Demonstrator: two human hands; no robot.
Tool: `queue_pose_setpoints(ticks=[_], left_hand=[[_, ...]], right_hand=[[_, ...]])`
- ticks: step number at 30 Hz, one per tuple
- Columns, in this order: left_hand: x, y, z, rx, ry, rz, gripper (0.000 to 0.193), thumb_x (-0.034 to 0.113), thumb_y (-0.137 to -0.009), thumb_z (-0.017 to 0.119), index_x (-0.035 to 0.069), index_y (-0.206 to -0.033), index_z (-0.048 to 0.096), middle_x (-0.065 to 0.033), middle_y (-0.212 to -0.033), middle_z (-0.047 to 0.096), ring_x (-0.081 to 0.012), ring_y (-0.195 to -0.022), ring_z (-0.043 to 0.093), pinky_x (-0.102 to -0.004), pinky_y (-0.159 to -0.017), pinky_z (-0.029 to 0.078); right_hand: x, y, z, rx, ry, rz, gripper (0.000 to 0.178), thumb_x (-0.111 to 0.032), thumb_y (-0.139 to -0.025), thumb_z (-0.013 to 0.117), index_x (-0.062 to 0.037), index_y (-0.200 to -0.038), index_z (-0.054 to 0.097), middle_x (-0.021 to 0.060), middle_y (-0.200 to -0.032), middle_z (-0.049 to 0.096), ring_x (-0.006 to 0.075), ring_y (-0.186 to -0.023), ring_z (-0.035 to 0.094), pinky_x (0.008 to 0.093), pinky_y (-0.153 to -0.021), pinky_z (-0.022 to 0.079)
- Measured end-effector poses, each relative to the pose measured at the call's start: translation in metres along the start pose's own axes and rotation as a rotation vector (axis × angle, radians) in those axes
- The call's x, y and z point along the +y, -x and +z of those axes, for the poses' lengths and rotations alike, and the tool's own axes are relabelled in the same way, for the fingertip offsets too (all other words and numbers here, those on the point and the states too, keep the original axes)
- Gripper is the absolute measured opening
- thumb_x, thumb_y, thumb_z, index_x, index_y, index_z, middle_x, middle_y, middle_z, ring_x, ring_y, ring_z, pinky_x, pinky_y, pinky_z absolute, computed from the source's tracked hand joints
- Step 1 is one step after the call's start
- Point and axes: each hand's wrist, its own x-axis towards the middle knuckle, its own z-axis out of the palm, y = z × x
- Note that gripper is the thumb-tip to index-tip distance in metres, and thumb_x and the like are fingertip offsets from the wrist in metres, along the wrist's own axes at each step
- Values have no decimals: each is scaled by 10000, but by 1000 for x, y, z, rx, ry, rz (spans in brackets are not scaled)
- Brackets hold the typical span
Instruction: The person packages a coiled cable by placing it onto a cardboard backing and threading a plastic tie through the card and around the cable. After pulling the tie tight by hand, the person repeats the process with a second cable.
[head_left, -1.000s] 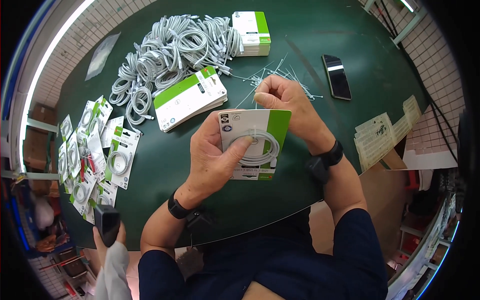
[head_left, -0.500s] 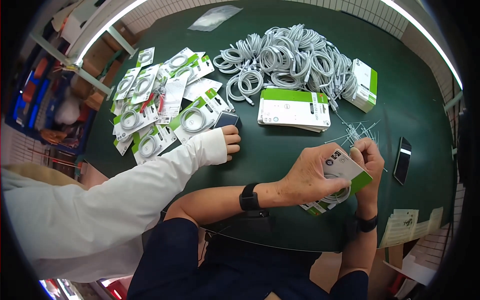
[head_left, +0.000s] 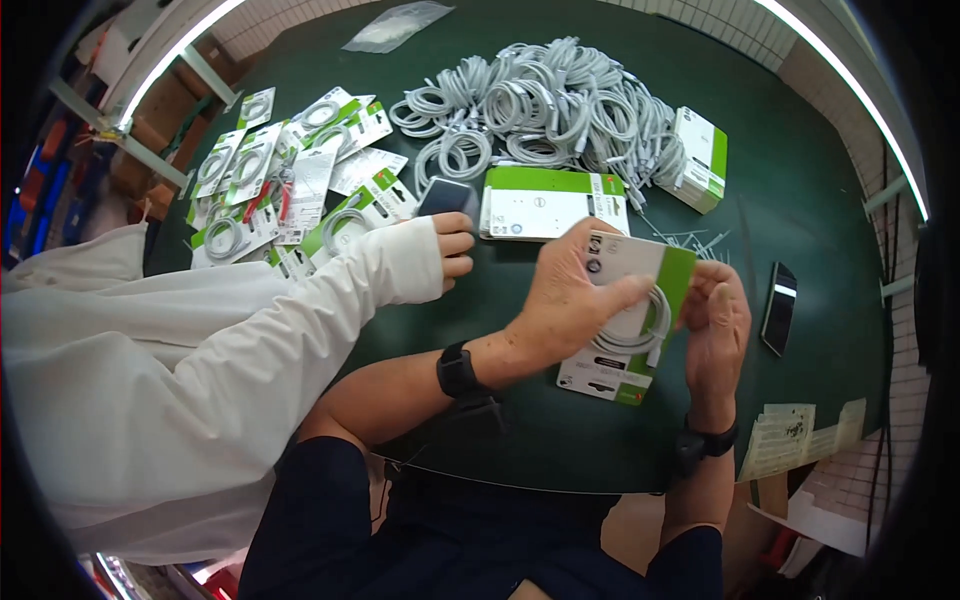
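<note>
My left hand (head_left: 565,295) grips a white and green packaging card (head_left: 620,262), its thumb across the front. A coiled light grey cable (head_left: 640,325) lies against the card's face, one connector hanging near the lower right. My right hand (head_left: 718,310) is at the card's right edge with its fingers curled together; the card partly covers the fingertips, and what they pinch, if anything, cannot be made out. Beyond the card are a stack of flat cards (head_left: 545,212) and thin white ties (head_left: 700,241) on the dark green table.
A large heap of coiled cables (head_left: 545,105) lies at the back, beside an upright stack of cards (head_left: 700,160). Carded cables (head_left: 245,165) and red-handled cutters (head_left: 284,200) lie at left. A co-worker's hand (head_left: 455,250) rests by a dark box (head_left: 447,197). A phone (head_left: 778,310) lies at right.
The card has turned to face me more, showing the cable coil and its lower part. My right hand has shifted down from the card's top to its right edge. The whole view has moved slightly.
</note>
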Motion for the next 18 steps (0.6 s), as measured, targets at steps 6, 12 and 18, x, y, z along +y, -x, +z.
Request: queue_pose_setpoints(ticks=[6, 12, 18], left_hand=[[-5, -11, -9, 45, 257, -34, 344, 75, -914, 823, 6, -1171, 604, -77, -1021, 735, -107, -904, 714, -266, -780, 606], [-10, -10, -5, 32, 207, -20, 379, 58, -943, 805, -6, -1238, 577, -97, -1096, 728, -132, -916, 721, -286, -806, 622], [-8, -13, -5, -69, 453, -192, 531, 73, -950, 798, -7, -1388, 509, -118, -1209, 686, -175, -1075, 687, -321, -914, 599]], right_hand=[[-3, 5, 21, -220, 313, 219, 435, -356, -1091, 643, 30, -1291, 616, 48, -1106, 693, 86, -964, 625, 245, -848, 511], [0, 8, 27, -185, 300, 146, 424, -341, -1095, 637, 27, -1304, 616, 49, -1093, 704, 93, -962, 638, 263, -858, 528], [-9, 10, 28, -177, 82, 197, 417, -335, -1107, 616, 32, -1304, 619, 55, -1088, 716, 77, -964, 635, 253, -844, 532]])
